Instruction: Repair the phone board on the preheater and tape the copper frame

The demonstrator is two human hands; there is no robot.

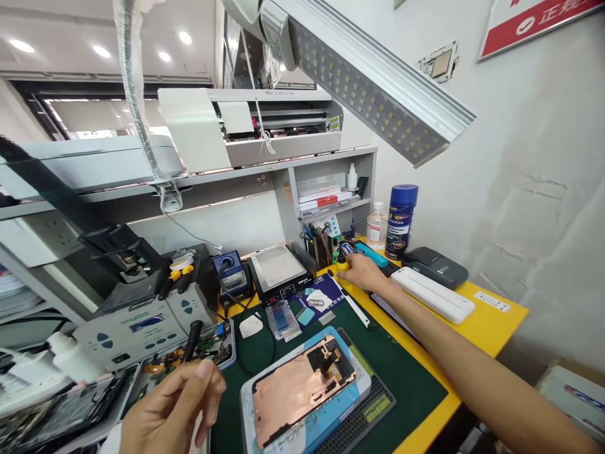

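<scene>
At the far bench side, the right hand [363, 272] is gripping a yellow bottle [342, 265].
The left hand [172, 403] is pressing fingertips together; the copper-backed panel [286, 392] is lying exposed, untouched.

The person's left hand [172, 407] is bare, with slim fingers and a small patch of plain white sleeve [112, 440] at the wrist. The right hand [363, 273] is bare too, its slender, uncovered forearm [454, 340] widening toward the elbow.
</scene>
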